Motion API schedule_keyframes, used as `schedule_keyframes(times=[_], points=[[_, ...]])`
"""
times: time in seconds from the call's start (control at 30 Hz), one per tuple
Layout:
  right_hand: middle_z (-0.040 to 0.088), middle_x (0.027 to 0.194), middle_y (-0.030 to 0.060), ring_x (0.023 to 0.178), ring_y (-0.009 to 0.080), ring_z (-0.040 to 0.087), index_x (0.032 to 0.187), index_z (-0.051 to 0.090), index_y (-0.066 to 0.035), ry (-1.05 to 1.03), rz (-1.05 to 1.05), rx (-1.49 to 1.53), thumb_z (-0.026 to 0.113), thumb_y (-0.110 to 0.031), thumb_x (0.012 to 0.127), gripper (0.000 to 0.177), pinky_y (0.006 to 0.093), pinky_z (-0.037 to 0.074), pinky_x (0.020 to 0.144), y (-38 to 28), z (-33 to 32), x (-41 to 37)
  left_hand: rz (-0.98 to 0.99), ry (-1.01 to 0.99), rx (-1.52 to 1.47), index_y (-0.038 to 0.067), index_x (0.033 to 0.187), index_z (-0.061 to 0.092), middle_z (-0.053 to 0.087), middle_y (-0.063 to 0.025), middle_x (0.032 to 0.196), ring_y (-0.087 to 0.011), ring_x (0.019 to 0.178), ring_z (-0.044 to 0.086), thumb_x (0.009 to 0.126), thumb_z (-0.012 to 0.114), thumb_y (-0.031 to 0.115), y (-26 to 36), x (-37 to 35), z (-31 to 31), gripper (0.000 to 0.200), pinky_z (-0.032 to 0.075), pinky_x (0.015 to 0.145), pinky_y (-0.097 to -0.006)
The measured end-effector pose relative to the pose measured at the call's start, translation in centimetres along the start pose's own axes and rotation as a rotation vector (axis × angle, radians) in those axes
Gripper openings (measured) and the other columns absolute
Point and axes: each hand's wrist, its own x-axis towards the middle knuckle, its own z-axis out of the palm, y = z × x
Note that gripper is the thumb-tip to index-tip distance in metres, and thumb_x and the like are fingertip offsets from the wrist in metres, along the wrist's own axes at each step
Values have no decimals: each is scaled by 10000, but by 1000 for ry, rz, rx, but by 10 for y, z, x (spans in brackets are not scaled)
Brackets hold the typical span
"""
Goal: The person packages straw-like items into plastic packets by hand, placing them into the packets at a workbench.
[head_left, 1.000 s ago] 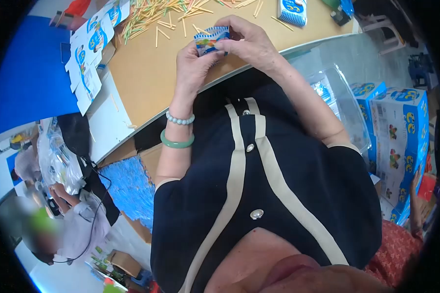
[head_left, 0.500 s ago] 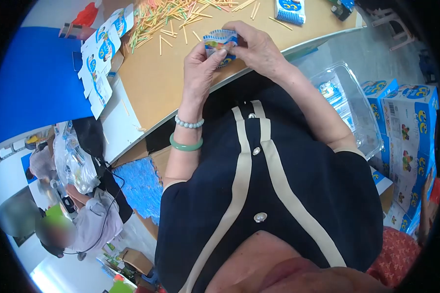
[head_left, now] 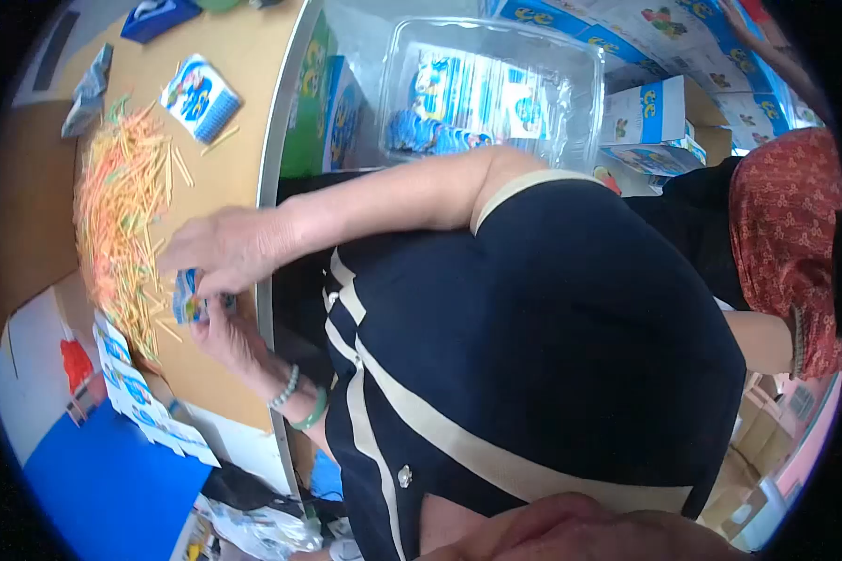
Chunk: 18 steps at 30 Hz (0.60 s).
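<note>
A small blue-and-white plastic packet (head_left: 187,297) is held over the tabletop near its edge. My left hand (head_left: 229,341), with a beaded bracelet and a green bangle on the wrist, pinches the packet from below in the view. From above, my right hand (head_left: 229,245) closes on the packet's upper part; motion blur softens its fingers. Just past my fingertips lies a loose heap of thin pastel-coloured sticks (head_left: 117,220). A stack of printed blue-and-white packets (head_left: 199,98) rests beyond my right hand.
A clear plastic bin (head_left: 398,70) with several packets stands beside the table. Printed cartons (head_left: 641,117) are piled behind it. Flattened printed boxes (head_left: 145,397) lie at the table's lower end. Another person in red patterned clothing (head_left: 786,206) is on the right.
The camera view has swung round, bringing the bin and cartons into fuller sight. Both hands keep the packet between them, now at the left of the view.
</note>
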Motion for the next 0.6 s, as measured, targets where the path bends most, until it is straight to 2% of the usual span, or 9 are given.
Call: schedule_keyframes(times=[0.07,0.13,0.2,0.3,0.4,0.47,0.53,0.6], points=[[623,814,109,831,309,617,867,628,-85,-52,-62,-41,594,-231,770,178,429,484,709,-10,-4,5,16,25,40,-18,1125,568,616,-95,1086,-176,966,606,847,651,30,-5,0,-3,294,500,838,-296],[617,740,82,747,313,627,803,612,-97,-157,-171,-96,600,-223,746,138,423,494,640,-20,-13,9,57,-39,135,-18,1145,537,586,-86,1117,-175,1002,583,881,602,43,-4,-2,3,278,483,864,-300],[614,740,76,738,304,628,785,601,-97,-148,-164,-142,597,-221,751,128,412,495,631,-22,-15,6,79,-69,195,-18,1155,521,572,-82,1132,-175,1020,572,898,577,50,-5,1,6,271,474,877,-303],[608,740,63,721,285,631,749,579,-97,-143,-166,-215,590,-217,759,121,389,498,615,-18,-14,3,123,-95,132,-6,1127,531,570,-71,1101,-185,1014,571,883,593,55,-16,-1,12,259,473,881,-315],[594,718,67,712,293,628,743,577,-99,-31,-215,-155,592,-196,758,99,382,498,628,-5,-7,-10,130,-92,259,-6,1140,527,571,-76,1106,-193,1015,573,877,600,63,-23,2,13,281,475,883,-322],[594,723,74,726,293,628,761,587,-95,21,-177,-93,603,-200,747,107,386,496,641,-10,-8,-12,119,-75,343,-6,1146,526,572,-78,1109,-197,1015,573,874,603,67,-22,-3,11,293,475,884,-326],[593,733,89,753,291,627,798,607,-88,110,-131,-18,626,-209,726,142,395,493,668,-15,-18,-10,170,42,211,-16,1148,549,585,-95,1125,-193,990,585,873,599,46,-14,-7,22,287,478,872,-329],[593,771,93,788,290,617,842,604,-69,85,-50,7,640,-205,727,182,388,487,694,-12,-28,-7,205,108,148,-21,1150,561,592,-103,1133,-190,978,591,872,598,36,-7,-3,34,285,479,866,-330]])
